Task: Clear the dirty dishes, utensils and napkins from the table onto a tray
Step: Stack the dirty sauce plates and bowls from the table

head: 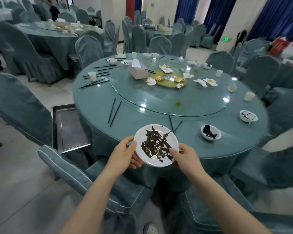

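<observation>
Both the left hand (125,153) and right hand (186,157) grip one smeared plate (156,145) between them, the tray (69,129) left of them looks bare, while bowls (211,132), chopsticks (114,112) and napkins (150,81) beyond await clearing.

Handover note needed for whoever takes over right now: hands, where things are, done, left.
Left hand and right hand both grip the dirty plate by its rim, at the near table edge.
The tray sits on the left beside the table, nothing visible on it.
Done: plate picked up only.
Left: two smeared bowls at right, chopsticks, paper cups, crumpled napkins on the turntable, more small bowls at the far side.
</observation>
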